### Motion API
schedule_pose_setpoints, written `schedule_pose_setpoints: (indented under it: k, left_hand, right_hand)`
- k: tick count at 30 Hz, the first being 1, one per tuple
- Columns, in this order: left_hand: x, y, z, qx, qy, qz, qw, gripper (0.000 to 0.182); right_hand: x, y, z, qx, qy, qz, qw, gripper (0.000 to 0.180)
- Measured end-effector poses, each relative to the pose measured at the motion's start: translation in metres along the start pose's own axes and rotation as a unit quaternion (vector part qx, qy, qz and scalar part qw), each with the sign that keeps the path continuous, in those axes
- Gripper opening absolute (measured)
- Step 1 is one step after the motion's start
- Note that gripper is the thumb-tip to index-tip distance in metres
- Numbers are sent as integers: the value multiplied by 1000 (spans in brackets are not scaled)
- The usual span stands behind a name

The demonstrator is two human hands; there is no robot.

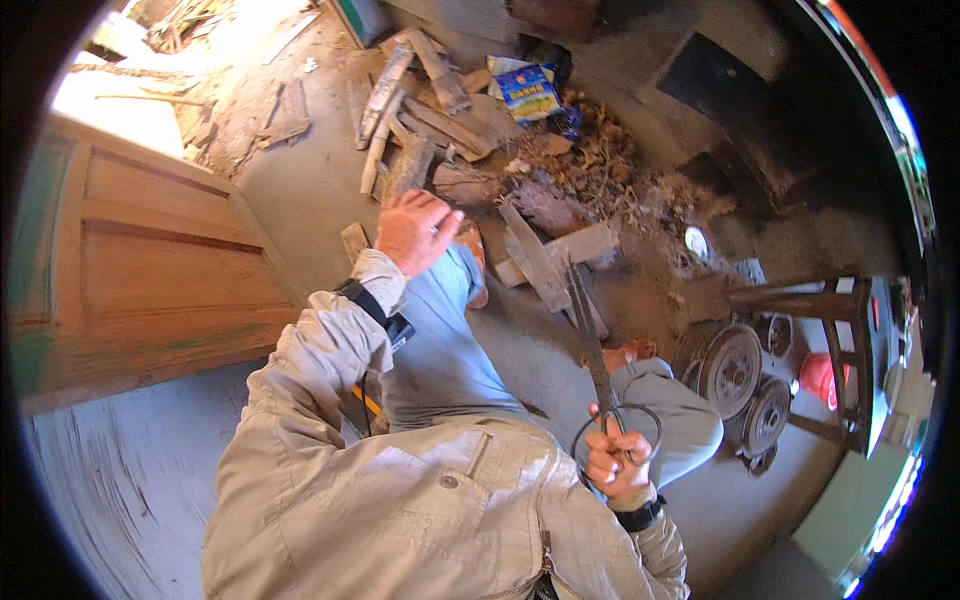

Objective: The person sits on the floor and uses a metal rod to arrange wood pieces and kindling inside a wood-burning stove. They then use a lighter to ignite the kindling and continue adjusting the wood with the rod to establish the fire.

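My right hand (pixel 619 461) grips the looped handles of long metal fire tongs (pixel 592 341), between my legs. The tongs point away from me, their arms close together, and the far end overlaps a split piece of wood (pixel 536 259) in view. Whether they touch it, I cannot tell. My left hand (pixel 416 232) rests at my left knee, holding nothing, its fingers loosely bent. Just past it lie several pieces of firewood (pixel 409 161) on the floor.
A wooden door panel (pixel 165 247) stands at left. Dry brown plant litter (pixel 600 142) and a blue printed packet (pixel 529 94) lie beyond the wood. At right are round metal discs (pixel 731 371), a dark wooden stool (pixel 832 304) and a red object (pixel 821 379).
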State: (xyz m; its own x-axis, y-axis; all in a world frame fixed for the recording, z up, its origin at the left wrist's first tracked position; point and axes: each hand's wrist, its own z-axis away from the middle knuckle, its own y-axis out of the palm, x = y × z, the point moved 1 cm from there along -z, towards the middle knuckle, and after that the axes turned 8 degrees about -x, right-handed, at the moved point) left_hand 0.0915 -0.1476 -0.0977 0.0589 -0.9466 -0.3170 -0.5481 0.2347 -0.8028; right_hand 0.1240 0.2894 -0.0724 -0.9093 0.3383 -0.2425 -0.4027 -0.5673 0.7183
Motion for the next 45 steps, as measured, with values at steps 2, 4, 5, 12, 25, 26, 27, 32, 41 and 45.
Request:
schedule_pose_setpoints:
  k: [2, 4, 5, 12, 25, 26, 27, 32, 41, 45]
  left_hand:
    - [-4, -1, 1, 11, 1, 3, 1000, 21]
    - [-6, -2, 0, 8, 8, 15, 1000, 21]
    - [-6, -3, 1, 11, 5, 14, 1000, 21]
    - [0, -26, 28, -2, -25, 30, 999, 18]
    - [56, -40, 34, 16, -128, 102, 986, 14]
    - [57, -40, 32, 19, -130, 102, 986, 13]
    - [56, -40, 31, 25, -131, 104, 986, 13]
    - [57, -40, 22, 32, -142, 109, 983, 9]
    - [49, -37, 14, 69, -143, 103, 982, 9]
    - [49, -39, 10, 92, -140, 87, 982, 10]
  right_hand:
    - [14, 15, 2, 13, -3, 84, 996, 62]
    - [33, 37, -6, 23, -7, 165, 986, 65]
    - [45, 49, -14, 21, -10, 209, 978, 66]
    - [103, 127, -153, 68, 51, 285, 955, 72]
    - [129, 184, -391, 70, 65, 187, 978, 83]
    - [131, 188, -393, 87, 65, 168, 980, 84]
    - [132, 190, -392, 104, 67, 151, 981, 84]
    - [132, 196, -390, 156, 120, 85, 977, 92]
    - [143, 188, -424, 137, 119, 25, 983, 92]
    - [139, 182, -423, 117, 133, 61, 982, 90]
